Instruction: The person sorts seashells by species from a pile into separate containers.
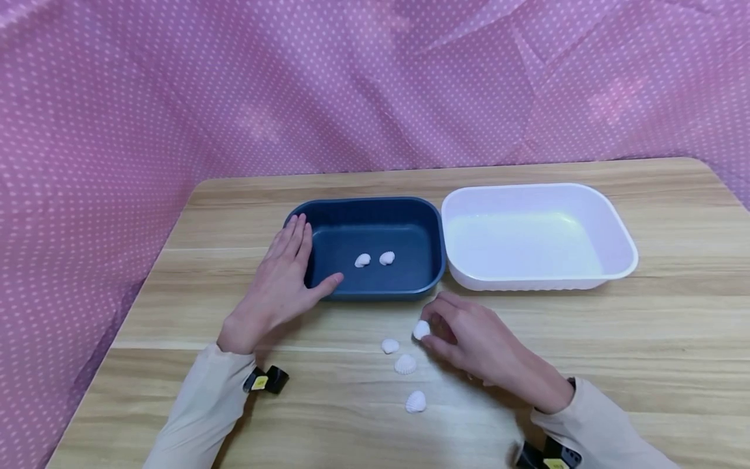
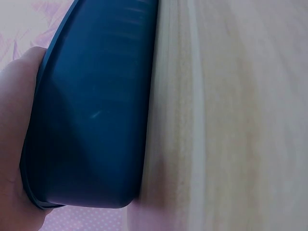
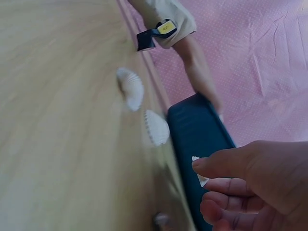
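Note:
My right hand pinches a white seashell between thumb and fingertips, close in front of the dark blue basin. In the right wrist view only a thin edge of that shell shows past the thumb. My left hand rests on the basin's left end, its fingers straight along the rim and the thumb over the front edge. Two small white shells lie on the basin floor. On the table left of my right hand are three ribbed white shells, in a loose line running toward me.
A white basin stands at the right, its side against the blue one. Both are on a light wooden table. A pink dotted cloth hangs behind and at the left. Each wrist wears a small black camera.

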Tool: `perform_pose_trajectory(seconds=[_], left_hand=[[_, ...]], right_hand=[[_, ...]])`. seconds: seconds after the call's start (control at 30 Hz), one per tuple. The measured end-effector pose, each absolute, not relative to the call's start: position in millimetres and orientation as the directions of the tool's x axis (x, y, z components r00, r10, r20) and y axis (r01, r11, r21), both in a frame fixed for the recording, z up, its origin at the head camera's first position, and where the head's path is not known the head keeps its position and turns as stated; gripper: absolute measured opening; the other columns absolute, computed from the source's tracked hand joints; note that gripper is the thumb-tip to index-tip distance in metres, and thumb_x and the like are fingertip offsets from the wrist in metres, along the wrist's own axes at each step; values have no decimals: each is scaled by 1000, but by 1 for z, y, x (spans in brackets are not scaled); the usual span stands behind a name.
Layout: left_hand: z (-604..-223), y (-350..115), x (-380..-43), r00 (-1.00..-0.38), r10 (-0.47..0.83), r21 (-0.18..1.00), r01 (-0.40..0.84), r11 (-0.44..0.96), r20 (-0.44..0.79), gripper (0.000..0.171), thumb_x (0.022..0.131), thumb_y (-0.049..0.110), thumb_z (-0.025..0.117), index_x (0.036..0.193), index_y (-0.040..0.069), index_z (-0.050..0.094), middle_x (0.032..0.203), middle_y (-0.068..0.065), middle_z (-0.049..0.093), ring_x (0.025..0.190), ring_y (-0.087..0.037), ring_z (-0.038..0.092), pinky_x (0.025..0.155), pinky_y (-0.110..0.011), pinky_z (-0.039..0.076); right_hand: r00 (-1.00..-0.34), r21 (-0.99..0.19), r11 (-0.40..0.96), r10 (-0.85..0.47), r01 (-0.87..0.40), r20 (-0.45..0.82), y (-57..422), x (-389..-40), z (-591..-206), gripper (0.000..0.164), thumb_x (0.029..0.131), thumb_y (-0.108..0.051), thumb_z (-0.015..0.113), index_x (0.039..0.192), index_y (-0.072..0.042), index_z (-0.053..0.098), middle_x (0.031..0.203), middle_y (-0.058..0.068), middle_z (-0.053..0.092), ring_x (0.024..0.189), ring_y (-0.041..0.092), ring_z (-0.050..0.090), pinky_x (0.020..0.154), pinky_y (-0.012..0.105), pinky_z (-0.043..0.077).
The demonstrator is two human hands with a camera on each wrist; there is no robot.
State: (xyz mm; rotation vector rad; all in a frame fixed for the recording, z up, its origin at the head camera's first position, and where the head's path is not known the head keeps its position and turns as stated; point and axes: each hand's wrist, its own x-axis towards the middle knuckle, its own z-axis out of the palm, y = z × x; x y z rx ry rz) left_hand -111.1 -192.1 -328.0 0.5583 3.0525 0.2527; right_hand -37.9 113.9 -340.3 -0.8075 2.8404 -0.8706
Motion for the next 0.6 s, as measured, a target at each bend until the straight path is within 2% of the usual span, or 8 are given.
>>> perform_pose_trajectory(seconds=[0.27,0.6], left_hand=[[-328,-191,-112,-935,354,158,349,924,-3,101,90,71,39,153,-2,6,161,-15,-2,148,-25,-8,119,-43,3],[-328,-191,-111,-937,351,152,347,926,1,102,89,70,40,153,-1,6,161,-15,-2,148,-25,-7,119,-44,3]], right_hand=[[-847,-527,680,-504,-510,168,109,-40,-326,23,81,-17,78,100,-9,67,94,-1,59,64,4,50,56,18,45],[-830,-502,668,-505,-549,237,107,-45,-308,23,82,-17,77,101,-6,68,89,1,59,68,9,52,55,18,44]])
